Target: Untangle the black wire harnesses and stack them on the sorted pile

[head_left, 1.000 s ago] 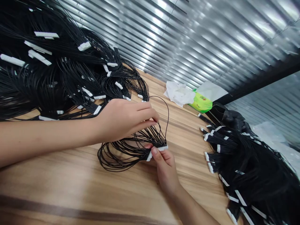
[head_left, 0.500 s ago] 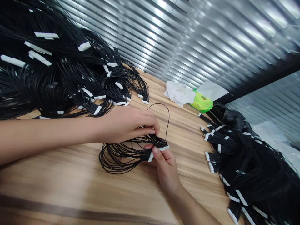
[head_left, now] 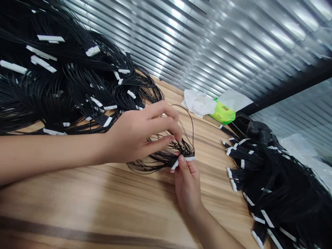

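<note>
wire bundle (head_left: pixel 162 160) farther right than before, long axis sideways, white connectors (head_left: pixel 191 158) rightward

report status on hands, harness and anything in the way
Right hand holding wire harness by white connectors. Left hand at black wires, grip unclear. No obstruction visible.

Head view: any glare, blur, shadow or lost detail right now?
Head view: bright glare streaks across the ribbed metallic surface; the wire bundle smears at its looped end, probably motion, while the white connectors at the right hand look sharper. Also head view: soft shadow on the wooden tabletop; the right-side wire pile goes near-black, strands hard to separate.
</note>
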A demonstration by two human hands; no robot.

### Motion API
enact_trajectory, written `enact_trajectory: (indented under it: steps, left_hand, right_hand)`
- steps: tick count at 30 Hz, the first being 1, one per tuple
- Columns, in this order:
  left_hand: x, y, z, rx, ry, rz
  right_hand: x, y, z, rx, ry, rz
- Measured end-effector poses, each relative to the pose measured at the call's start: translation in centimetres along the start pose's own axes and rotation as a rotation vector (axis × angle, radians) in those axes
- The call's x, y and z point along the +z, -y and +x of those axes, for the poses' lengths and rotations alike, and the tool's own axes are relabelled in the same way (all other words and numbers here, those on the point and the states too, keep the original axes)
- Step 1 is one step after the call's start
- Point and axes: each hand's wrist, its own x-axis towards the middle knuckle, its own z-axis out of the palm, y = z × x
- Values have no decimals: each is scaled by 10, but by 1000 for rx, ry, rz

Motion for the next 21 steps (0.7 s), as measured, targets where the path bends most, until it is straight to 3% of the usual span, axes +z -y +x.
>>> enact_trajectory:
  steps: [3, 8, 14, 21]
  left_hand:
    - [3, -3, -4, 144, 90, 145]
    - [12, -1, -9, 96, 280, 303]
    - [13, 4, -12, 280, 225, 413]
    - [13, 5, -14, 288, 194, 442]
  right_hand:
    - [3, 3, 3, -9, -89, 80]
    - [4, 4, 4, 1, -109, 55]
    - [4, 3, 4, 4, -63, 57]
    - [4, 3, 3, 12, -46, 15]
